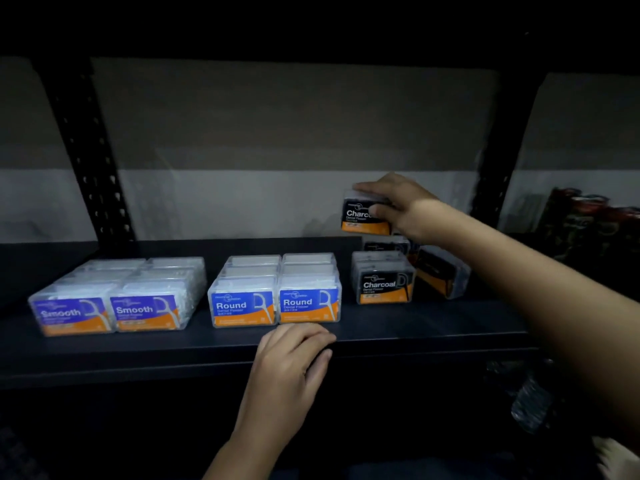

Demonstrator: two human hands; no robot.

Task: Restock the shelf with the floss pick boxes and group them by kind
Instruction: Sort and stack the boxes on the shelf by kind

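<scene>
Dim light falls on a dark shelf [415, 327] with a grey two-tone wall behind it and black perforated uprights [88, 147] rising at the back left and back right. Along the front edge, toward the left end, sits the block of Smooth boxes [110, 306], two wide and several deep. Just right of it, with a clear gap between, stands the block of Round boxes [275, 296], also two wide, labels facing me. My left hand [294, 362] rests on the front edge right below the Round block, fingers loosely curled over the lip, holding nothing. Toward the right end, a Charcoal row [384, 282] stands label forward, and beside it a tilted Charcoal box [441, 271] sits askew. My right hand [398, 202] pinches a lifted Charcoal box [363, 216] from above, fingers across its top, thumb on its face, up in the air above the back of that row. Bare shelf lies behind all three groups.
</scene>
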